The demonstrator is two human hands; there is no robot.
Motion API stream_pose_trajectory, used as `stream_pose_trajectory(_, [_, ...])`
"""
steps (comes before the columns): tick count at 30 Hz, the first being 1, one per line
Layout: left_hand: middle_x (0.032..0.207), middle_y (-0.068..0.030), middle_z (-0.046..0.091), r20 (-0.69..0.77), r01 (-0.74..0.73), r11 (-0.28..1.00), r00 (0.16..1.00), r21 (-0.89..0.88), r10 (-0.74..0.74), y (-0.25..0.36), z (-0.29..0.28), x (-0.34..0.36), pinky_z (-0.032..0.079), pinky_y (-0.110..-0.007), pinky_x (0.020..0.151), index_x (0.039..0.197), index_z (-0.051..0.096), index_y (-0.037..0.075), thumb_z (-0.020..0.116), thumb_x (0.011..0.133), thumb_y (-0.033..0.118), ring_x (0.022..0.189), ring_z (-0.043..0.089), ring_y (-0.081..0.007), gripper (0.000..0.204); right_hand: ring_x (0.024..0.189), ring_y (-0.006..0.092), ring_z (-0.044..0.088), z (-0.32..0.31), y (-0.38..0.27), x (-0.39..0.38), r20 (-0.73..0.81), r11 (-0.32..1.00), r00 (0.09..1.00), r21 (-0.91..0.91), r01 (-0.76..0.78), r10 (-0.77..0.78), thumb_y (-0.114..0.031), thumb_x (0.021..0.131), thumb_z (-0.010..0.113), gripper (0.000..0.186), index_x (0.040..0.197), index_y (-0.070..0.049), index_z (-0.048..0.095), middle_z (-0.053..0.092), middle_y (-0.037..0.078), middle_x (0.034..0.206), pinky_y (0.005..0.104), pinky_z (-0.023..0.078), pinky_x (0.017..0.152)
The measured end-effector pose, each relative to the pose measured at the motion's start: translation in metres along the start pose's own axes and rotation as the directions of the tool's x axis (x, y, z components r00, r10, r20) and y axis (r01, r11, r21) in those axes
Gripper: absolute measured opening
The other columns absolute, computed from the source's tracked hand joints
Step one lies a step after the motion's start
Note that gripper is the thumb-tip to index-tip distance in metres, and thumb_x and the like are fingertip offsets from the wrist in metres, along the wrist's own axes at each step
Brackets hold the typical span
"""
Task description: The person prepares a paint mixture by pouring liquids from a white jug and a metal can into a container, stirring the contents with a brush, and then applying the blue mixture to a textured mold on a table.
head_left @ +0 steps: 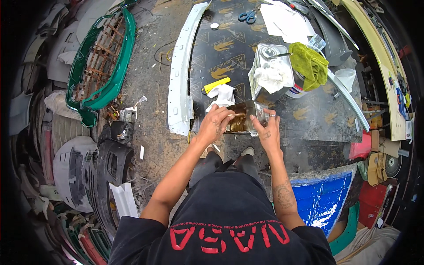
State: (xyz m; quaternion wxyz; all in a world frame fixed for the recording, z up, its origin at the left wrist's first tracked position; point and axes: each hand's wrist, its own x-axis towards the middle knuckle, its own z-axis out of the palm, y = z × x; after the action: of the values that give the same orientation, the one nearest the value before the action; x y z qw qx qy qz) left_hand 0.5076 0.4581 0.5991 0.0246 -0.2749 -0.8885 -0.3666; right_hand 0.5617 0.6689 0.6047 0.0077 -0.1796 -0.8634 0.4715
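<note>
My left hand (pixel 215 123) is closed at the left side of an open metal container (pixel 236 126) with amber-brown inside, its fingertips on a small pale item that I cannot make out. My right hand (pixel 266 130) grips the container's shiny right side. Just beyond sit a white cloth (pixel 220 98) and a yellow tool (pixel 216 85) on the dark printed board (pixel 221 53). A square tin (pixel 267 53) with a crumpled white wad (pixel 270 77) on it stands behind the container, beside a tub (pixel 295 92) draped with a green cloth (pixel 309 64).
A long white trim piece (pixel 179 75) lies along the board's left side. Blue scissors (pixel 247 17) and white paper (pixel 285 22) lie at the back. A green bumper (pixel 119 70), dark bumpers (pixel 110 163), a blue panel (pixel 318 198) and cardboard (pixel 377 168) surround the work area.
</note>
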Motion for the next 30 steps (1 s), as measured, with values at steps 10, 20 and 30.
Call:
stream_pose_trajectory(10, [0.088,-0.0116,0.068,-0.018,0.091,0.995,0.996,-0.045,-0.092,0.007,0.007,-0.004,0.045,-0.041,0.085,0.098,0.071,0.003,0.063,0.092,0.01,0.083,0.058,-0.0315,0.012,0.093,0.0397,0.063,-0.001,0.001,0.001,-0.003,1.0,1.0,0.013,-0.002,0.002,-0.049,0.085,0.073,0.066,0.129,-0.007,0.048,0.049,0.024,0.115,0.0479,0.051,0.082])
stream_pose_trajectory(20, [0.086,-0.0166,0.069,-0.15,0.154,0.987,0.978,0.041,-0.146,0.009,0.009,-0.012,0.047,-0.041,0.081,0.093,0.071,-0.001,0.061,0.091,0.01,0.08,0.06,-0.0344,0.015,0.09,0.0385,0.063,-0.001,0.002,0.001,-0.011,1.0,1.0,0.019,0.005,-0.005,-0.048,0.085,0.073,0.066,0.129,-0.006,0.048,0.049,0.023,0.113,0.0468,0.051,0.08])
stream_pose_trajectory(30, [0.084,-0.0162,0.069,-0.07,0.187,0.977,0.979,-0.101,-0.194,-0.009,0.018,-0.014,0.046,-0.043,0.075,0.093,0.071,-0.001,0.061,0.092,0.015,0.077,0.059,-0.0342,0.019,0.09,0.0379,0.063,0.0,-0.001,0.001,0.0,1.0,1.0,-0.002,-0.004,0.004,-0.048,0.085,0.073,0.066,0.13,-0.006,0.048,0.049,0.023,0.113,0.0464,0.051,0.08])
